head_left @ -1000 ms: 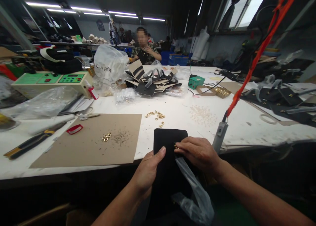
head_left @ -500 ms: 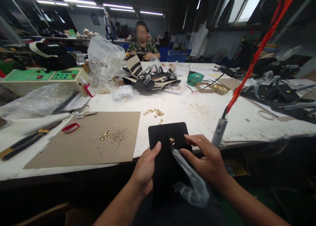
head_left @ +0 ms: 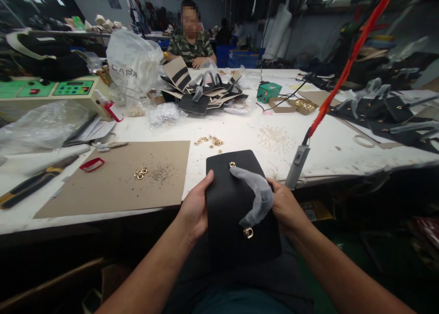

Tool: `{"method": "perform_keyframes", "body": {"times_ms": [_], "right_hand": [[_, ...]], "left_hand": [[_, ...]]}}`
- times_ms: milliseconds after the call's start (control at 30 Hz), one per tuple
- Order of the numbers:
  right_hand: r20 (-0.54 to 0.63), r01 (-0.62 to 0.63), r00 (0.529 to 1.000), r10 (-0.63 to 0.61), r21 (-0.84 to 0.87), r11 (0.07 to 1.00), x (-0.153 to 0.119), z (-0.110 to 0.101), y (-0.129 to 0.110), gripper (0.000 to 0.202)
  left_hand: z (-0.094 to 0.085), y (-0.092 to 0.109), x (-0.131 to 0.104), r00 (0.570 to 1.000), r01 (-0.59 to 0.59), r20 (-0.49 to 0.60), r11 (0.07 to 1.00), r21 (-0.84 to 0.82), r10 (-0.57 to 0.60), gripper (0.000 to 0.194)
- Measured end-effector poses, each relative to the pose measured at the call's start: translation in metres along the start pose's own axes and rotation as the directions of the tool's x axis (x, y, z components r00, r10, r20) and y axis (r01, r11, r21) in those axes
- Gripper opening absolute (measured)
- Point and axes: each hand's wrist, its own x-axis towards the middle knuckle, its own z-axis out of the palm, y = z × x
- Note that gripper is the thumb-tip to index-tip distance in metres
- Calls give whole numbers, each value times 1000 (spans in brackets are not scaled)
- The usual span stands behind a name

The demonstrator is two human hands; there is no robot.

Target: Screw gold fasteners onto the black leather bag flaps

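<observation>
A black panel (head_left: 224, 204) is held at the table's front edge, between my two hands. My left hand (head_left: 196, 209) grips its left edge, thumb on the face. On the right edge, my right hand (head_left: 285, 204) is closed round the panel, its fingers partly hidden. A plastic-wrapped handle (head_left: 259, 190) curves across the panel, with an upper gold ring (head_left: 232, 165) at one end and a lower gold ring (head_left: 248, 233) at the other. Loose gold rings (head_left: 214, 141) lie on the table beyond the panel.
Brown cardboard (head_left: 120, 186) bears gold rings and dark bits; pliers (head_left: 37, 183) lie left. A grey device (head_left: 297, 167) hangs on an orange cord at right. Behind are a pile of black panels (head_left: 195, 104), a green box (head_left: 269, 93) and a seated person (head_left: 191, 46).
My right hand has moved from the panel's face to its right edge. The handle now arches to the right and its lower ring shows. The camera view has tilted down.
</observation>
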Motion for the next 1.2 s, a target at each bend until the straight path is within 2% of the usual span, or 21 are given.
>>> {"method": "perform_keyframes", "body": {"times_ms": [100, 167, 233, 300, 333, 400, 467, 500, 567, 633, 800, 1000, 1200], "right_hand": [[14, -132, 991, 132, 208, 969, 6, 2, -6, 56], [-62, -76, 994, 87, 158, 984, 5, -1, -9, 57], [-224, 54, 973, -62, -40, 998, -1, -7, -12, 58], [-333, 199, 895, -296, -296, 934, -13, -14, -14, 49], [-315, 263, 861, -400, -398, 879, -19, -16, -15, 38], [-145, 378, 851, -505, -498, 781, -32, -17, -17, 18], [21, 421, 882, -471, -482, 768, -40, -12, -19, 13], [49, 402, 902, -430, -462, 790, -42, -9, -20, 12], [24, 336, 933, -360, -419, 844, -42, -2, -21, 12], [-6, 285, 951, -310, -375, 882, -40, 3, -22, 12], [39, 227, 973, -226, -304, 925, -36, 7, -24, 13], [100, 325, 946, -310, -287, 901, -32, 5, -28, 11], [104, 130, 989, -105, -281, 951, -29, 5, -31, 11]], "left_hand": [[-6, -11, -9, 998, -10, 67, 990, 139, 0, 44], [-7, -16, -14, 995, -42, 101, 974, 224, 19, 44], [-5, -19, -17, 991, -111, 103, 960, 256, 87, 43], [-1, -19, -19, 981, -186, 98, 951, 247, 166, 43], [2, -20, -19, 974, -224, 95, 945, 238, 207, 44], [9, -21, -18, 952, -304, 94, 925, 226, 290, 48], [14, -23, -17, 924, -382, 100, 893, 236, 369, 52], [16, -25, -17, 907, -422, 105, 872, 249, 409, 53], [18, -27, -17, 868, -495, 115, 822, 282, 484, 53], [18, -29, -18, 849, -525, 118, 797, 297, 515, 53], [12, -27, -21, 890, -454, 93, 845, 281, 447, 48], [13, -21, -21, 896, -445, 129, 857, 259, 425, 44], [9, -23, -19, 882, -469, 162, 796, 382, 442, 44]]}}
